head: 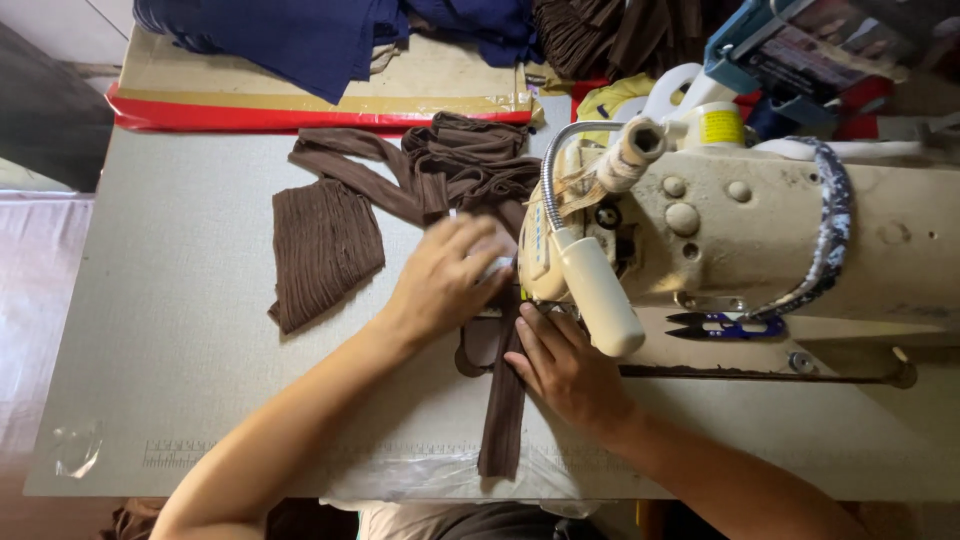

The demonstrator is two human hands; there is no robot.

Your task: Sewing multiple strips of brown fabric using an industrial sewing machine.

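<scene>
Left hand [445, 280] spread palm-down, grip released, fingers flat on the brown ribbed strip [503, 410] just left of the sewing machine head [740, 225], fingertips reaching toward the needle area, which stays hidden behind the lamp. Right hand [565, 365] likewise flat and unclenched, pressing the same strip against the table [170, 330] directly below the machine's front end, fingers pointing up toward the other hand. Strip running between and under both hands, its lower end hanging toward the table's near edge over a clear plastic sheet and a printed ruler, its upper part joining a bunched heap of brown fabric [460, 160] beyond the left hand. Just left of that heap, apart from both hands, a flat cut piece of ribbed brown cloth [322, 250]. Blocking the view of the stitching point: a white lamp [600, 295] on a grey gooseneck curving over the machine head. On the machine bed to the right, blue-handled thread snips [725, 325], well clear of the right hand. At the far table edge, a red and cardboard-coloured box [300, 95] with dark blue fabric [290, 30] draped over it.
</scene>
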